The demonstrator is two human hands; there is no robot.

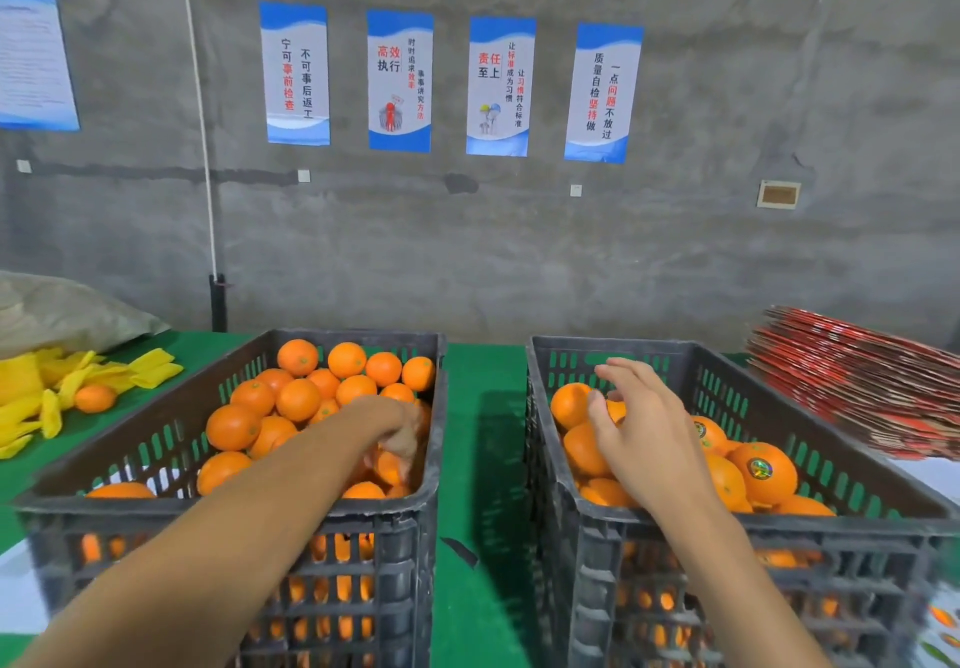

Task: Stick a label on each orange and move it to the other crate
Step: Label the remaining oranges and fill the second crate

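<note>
Two hands over two dark slotted crates of oranges on a green desk.

Left hand [397, 431] is blurred, fingers curled down among the fruit at the right wall of the left crate [156, 438]; grip state I cannot tell. Right hand [641, 433] hovers w/ fingers spread, relaxed, holding nothing, above an orange [570, 404] in the right crate [649, 350]. One labelled orange [769, 472] lies there. Yellow foam nets [78, 381] at left, red flat cartons [857, 376] at right, partly cut off.
</note>
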